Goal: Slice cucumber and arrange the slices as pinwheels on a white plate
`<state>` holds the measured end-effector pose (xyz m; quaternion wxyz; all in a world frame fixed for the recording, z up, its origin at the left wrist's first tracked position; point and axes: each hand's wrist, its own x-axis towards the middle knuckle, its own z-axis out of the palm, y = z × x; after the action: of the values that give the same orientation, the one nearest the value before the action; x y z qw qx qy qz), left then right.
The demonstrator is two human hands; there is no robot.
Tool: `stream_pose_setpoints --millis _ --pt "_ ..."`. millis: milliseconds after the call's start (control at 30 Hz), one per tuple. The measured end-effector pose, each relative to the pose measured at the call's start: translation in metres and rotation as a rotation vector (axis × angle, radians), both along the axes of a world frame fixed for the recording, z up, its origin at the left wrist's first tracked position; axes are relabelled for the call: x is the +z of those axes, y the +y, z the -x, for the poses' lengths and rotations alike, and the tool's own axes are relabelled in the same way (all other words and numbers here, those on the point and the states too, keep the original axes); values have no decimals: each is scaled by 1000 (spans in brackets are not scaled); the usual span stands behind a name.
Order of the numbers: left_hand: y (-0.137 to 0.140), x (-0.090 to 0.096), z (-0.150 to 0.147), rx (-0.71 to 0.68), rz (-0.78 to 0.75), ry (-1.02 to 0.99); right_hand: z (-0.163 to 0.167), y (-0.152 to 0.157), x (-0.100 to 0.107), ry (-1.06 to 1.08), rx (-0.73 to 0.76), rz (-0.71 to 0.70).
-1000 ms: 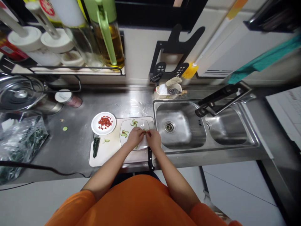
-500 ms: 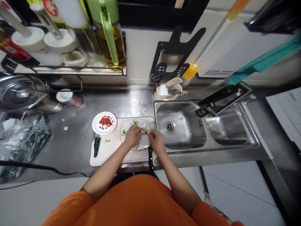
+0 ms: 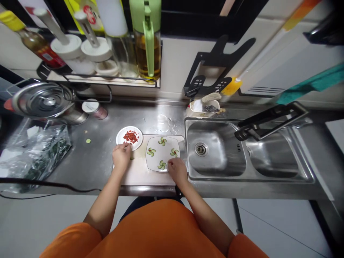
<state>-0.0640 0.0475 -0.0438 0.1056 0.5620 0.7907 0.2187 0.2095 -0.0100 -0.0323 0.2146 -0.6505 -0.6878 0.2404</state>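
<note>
On a pale cutting board [image 3: 150, 180] lies a squarish white plate [image 3: 161, 153] with several pinwheels of green cucumber slices [image 3: 162, 141]; some have red at their centres. My right hand [image 3: 177, 172] is at the plate's lower right edge, its fingers pinched on a small red goji berry. A round white dish [image 3: 121, 133] holds a heap of red goji berries [image 3: 130, 136]. My left hand [image 3: 121, 156] is at this dish's front rim with fingertips pinched; what they hold is too small to tell. A knife [image 3: 178, 191] lies partly hidden by my right hand.
A double steel sink [image 3: 215, 175] is to the right, with a black faucet [image 3: 268, 122]. To the left are a bag of greens [image 3: 45, 157], a lidded pot [image 3: 70, 114] and a small jar [image 3: 95, 110]. A seasoning rack [image 3: 107, 81] hangs above the counter.
My left hand has moved from the squarish plate left to the berry dish. My right hand has shifted slightly down along the plate's edge. The camera view has swung a little left.
</note>
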Motion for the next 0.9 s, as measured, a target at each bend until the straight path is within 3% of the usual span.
stream_pose_setpoints --millis 233,500,700,900 --pt "27 -3 -10 -45 160 44 6 1 2 -5 38 13" --pt "34 -6 -15 -59 244 67 5 -5 5 -3 7 43" --pt "30 1 -13 -34 183 29 5 -4 5 3 12 47" --pt "5 17 -17 -43 101 -100 4 0 5 -5 25 50"
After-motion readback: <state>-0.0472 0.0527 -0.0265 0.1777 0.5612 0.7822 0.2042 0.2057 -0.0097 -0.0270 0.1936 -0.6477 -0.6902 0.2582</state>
